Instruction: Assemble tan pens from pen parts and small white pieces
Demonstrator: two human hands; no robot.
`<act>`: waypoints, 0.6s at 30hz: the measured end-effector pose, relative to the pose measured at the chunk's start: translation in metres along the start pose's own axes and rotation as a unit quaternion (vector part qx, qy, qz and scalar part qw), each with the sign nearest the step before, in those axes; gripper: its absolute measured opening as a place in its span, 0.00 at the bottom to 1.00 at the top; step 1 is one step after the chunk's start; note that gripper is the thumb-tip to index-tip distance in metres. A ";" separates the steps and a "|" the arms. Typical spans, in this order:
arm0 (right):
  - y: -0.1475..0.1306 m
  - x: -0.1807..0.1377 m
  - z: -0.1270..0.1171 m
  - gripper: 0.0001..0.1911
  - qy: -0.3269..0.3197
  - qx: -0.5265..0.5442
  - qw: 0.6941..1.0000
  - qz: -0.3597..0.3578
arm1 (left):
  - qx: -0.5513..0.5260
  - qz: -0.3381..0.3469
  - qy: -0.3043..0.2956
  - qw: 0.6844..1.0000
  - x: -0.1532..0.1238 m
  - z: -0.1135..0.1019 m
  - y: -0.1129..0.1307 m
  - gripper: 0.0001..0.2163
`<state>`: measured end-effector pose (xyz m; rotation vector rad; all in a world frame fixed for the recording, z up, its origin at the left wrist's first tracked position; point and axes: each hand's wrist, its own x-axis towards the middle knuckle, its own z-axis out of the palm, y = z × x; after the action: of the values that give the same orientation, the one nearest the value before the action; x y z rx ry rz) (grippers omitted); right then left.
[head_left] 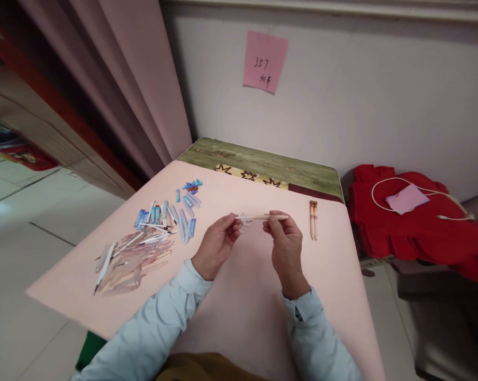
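Observation:
My left hand (218,243) pinches the end of a thin white pen refill (243,217) between thumb and fingers. In my right hand (287,248) is a cream pen barrel (258,217), held level. Refill and barrel lie in one line and meet between the hands; whether the refill sits inside the barrel is too small to tell. Just behind them on the table are small whitish pieces (244,222), partly covered by my left fingers. Right of my right hand, two cream pens with brown tops (313,219) lie side by side.
The pink-covered table (334,317) bears blue pen barrels (187,230), loose refills (106,264), clear pinkish barrels (137,262) and small blue and brown parts (192,186) at left. A wall with a pink note (265,62) stands behind. Red cloth (401,233) lies at right.

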<state>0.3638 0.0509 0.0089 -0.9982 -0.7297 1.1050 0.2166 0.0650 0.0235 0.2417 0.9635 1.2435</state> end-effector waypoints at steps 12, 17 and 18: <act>-0.003 -0.003 0.001 0.16 -0.049 -0.053 0.995 -0.073 | 0.013 0.024 -0.020 0.999 0.001 -0.004 -0.003 0.03; -0.002 -0.007 0.007 0.10 -0.074 -0.073 0.990 -0.100 | 0.048 0.037 -0.084 0.995 -0.008 0.002 -0.006 0.08; -0.002 -0.007 0.008 0.09 -0.077 -0.076 0.989 -0.104 | 0.050 0.036 -0.087 0.994 -0.009 0.002 -0.007 0.09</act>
<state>0.3558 0.0462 0.0134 -0.9467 -1.0321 0.9620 0.2227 0.0557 0.0246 0.4593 0.8721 1.2188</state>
